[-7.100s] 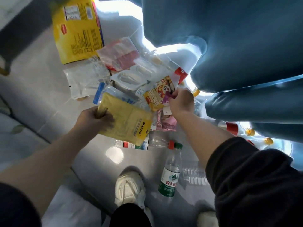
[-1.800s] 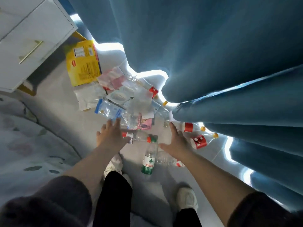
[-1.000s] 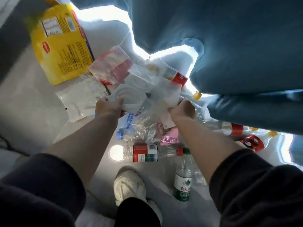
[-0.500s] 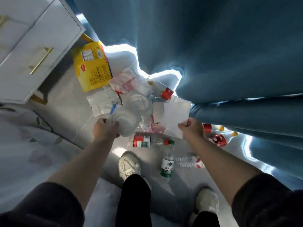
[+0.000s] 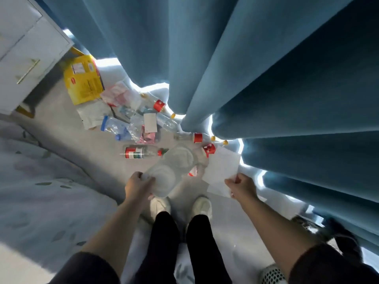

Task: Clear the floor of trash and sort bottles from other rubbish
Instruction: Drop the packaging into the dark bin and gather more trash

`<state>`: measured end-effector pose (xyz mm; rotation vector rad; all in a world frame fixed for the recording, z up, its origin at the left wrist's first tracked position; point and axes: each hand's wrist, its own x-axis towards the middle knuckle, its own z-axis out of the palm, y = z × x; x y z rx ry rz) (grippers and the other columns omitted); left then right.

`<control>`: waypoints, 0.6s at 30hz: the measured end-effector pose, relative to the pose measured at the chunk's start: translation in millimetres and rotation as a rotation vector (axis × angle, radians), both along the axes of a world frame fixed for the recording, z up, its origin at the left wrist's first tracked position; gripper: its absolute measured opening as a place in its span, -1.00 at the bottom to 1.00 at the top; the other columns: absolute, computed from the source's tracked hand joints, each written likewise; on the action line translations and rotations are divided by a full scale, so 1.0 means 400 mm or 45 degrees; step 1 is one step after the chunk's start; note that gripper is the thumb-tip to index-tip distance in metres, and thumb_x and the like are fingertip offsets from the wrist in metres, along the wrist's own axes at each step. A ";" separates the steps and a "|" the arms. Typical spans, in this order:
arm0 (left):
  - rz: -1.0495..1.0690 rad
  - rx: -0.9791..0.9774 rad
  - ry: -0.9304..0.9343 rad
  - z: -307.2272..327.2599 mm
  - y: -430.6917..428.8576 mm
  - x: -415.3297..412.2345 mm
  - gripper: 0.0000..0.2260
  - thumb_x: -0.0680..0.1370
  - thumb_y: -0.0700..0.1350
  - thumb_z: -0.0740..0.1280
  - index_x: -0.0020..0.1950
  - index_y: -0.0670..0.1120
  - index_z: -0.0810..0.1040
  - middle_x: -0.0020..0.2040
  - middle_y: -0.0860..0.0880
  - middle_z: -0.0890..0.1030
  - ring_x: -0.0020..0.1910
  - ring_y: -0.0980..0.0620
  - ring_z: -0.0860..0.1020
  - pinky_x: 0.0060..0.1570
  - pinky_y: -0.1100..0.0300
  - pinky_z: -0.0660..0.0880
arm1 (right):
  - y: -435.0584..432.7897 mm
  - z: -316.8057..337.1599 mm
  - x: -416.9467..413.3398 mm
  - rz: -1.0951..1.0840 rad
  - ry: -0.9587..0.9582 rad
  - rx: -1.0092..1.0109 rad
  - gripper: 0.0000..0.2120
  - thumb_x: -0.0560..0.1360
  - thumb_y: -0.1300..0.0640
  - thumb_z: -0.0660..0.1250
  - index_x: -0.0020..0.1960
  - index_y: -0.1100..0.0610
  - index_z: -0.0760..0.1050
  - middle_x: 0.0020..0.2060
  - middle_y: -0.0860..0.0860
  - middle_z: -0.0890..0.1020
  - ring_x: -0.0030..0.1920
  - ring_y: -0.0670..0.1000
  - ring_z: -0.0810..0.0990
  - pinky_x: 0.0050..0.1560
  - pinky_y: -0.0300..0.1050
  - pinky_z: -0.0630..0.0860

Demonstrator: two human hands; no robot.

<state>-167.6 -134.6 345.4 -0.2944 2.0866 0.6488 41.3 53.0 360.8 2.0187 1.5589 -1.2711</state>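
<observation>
The left hand (image 5: 139,186) grips one end of a clear moulded plastic tray (image 5: 174,167), the right hand (image 5: 243,186) pinches a white paper sheet (image 5: 222,167), and a red-labelled clear plastic bottle (image 5: 141,152) lies on the grey floor (image 5: 106,167) at twelve o'clock from the left hand.

Daylight leaks in under the curtain (image 5: 266,78) and burns out to white glare along its hem. Away from the curtain, the floor (image 5: 96,152) is dim and blue-grey. The wide lens fans the curtain's folds outward and bends the cabinet (image 5: 26,48) to its left. Below the hem, the white sheet (image 5: 222,167) shows pale, while the clear tray (image 5: 174,160) and the rug (image 5: 41,191) look soft and smeared.
</observation>
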 end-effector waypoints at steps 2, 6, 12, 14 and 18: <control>-0.054 0.054 0.007 0.040 0.028 0.056 -0.81 0.43 -0.16 0.41 -0.03 -0.20 0.52 -0.09 -0.21 0.60 -0.12 -0.22 0.60 -0.14 -0.15 0.61 | -0.008 0.039 0.064 -0.185 -0.005 0.022 -0.77 0.44 0.13 0.43 -0.31 0.08 0.42 -0.24 0.16 0.60 -0.22 0.18 0.57 -0.11 0.12 0.59; -0.249 0.125 0.015 0.079 0.057 0.134 -0.82 0.45 -0.15 0.40 -0.01 -0.19 0.51 -0.08 -0.20 0.61 -0.13 -0.22 0.61 -0.14 -0.12 0.61 | -0.061 0.065 0.147 -0.641 0.063 0.056 -0.81 0.47 0.16 0.41 -0.27 0.13 0.45 -0.28 0.16 0.58 -0.36 0.04 0.50 -0.29 -0.07 0.53; -0.388 0.117 0.063 0.112 0.057 0.234 -0.83 0.46 -0.16 0.41 -0.01 -0.21 0.52 -0.07 -0.22 0.60 -0.11 -0.24 0.61 -0.13 -0.14 0.60 | -0.148 0.078 0.253 -1.002 0.193 0.021 -0.80 0.49 0.19 0.39 -0.27 0.14 0.42 -0.41 0.12 0.51 -0.43 0.02 0.45 -0.40 -0.20 0.41; -0.450 0.107 0.071 0.124 0.067 0.301 -0.80 0.46 -0.15 0.41 0.01 -0.21 0.53 -0.09 -0.20 0.60 -0.14 -0.23 0.61 -0.10 -0.14 0.60 | -0.159 0.086 0.323 -1.066 0.199 0.022 -0.83 0.48 0.18 0.39 -0.25 0.14 0.45 -0.41 0.11 0.53 -0.44 0.01 0.46 -0.43 -0.21 0.42; -0.480 0.079 0.058 0.129 0.083 0.386 -0.84 0.44 -0.16 0.41 -0.03 -0.17 0.53 -0.09 -0.21 0.60 -0.14 -0.21 0.60 -0.10 -0.15 0.60 | -0.165 0.087 0.428 -1.096 0.193 0.013 -0.85 0.48 0.18 0.38 -0.24 0.14 0.47 -0.44 0.08 0.54 -0.46 -0.02 0.46 -0.46 -0.23 0.43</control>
